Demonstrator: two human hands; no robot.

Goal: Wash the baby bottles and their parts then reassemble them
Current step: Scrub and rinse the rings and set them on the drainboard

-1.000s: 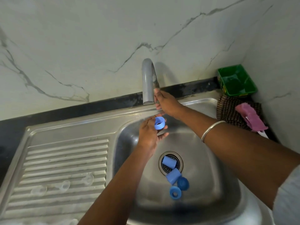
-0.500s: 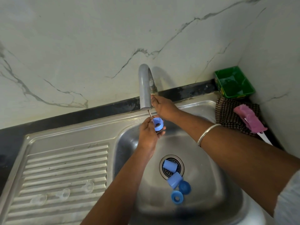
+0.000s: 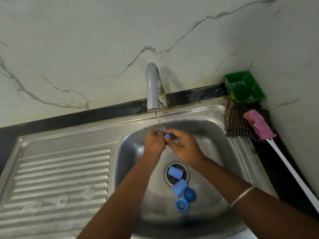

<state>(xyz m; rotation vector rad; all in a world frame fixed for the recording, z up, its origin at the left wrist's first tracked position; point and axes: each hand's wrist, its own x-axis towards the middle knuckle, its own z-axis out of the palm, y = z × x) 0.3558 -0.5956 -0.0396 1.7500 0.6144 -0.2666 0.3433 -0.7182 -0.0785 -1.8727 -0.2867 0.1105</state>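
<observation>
A thin stream runs from the grey tap (image 3: 153, 87) into the steel sink (image 3: 214, 135). Under it, my left hand (image 3: 154, 144) and my right hand (image 3: 183, 146) together hold a small blue bottle ring (image 3: 166, 135), mostly hidden by the fingers. On the sink floor lie two light blue caps (image 3: 174, 173) (image 3: 179, 187) at the drain and two darker blue rings (image 3: 190, 194) (image 3: 181, 205) beside them. Three clear teats (image 3: 88, 193) (image 3: 60, 200) (image 3: 32, 206) stand on the ribbed draining board (image 3: 60, 169).
A green plastic tub (image 3: 244, 87) sits in the back right corner. Below it lie a checked cloth (image 3: 236, 121) and a pink brush (image 3: 259, 125) with a long white handle along the right counter edge. A marble wall rises behind the sink.
My right hand left the tap and came down to the blue ring that my left hand held. Water now falls on the ring. The view tilted down a little.
</observation>
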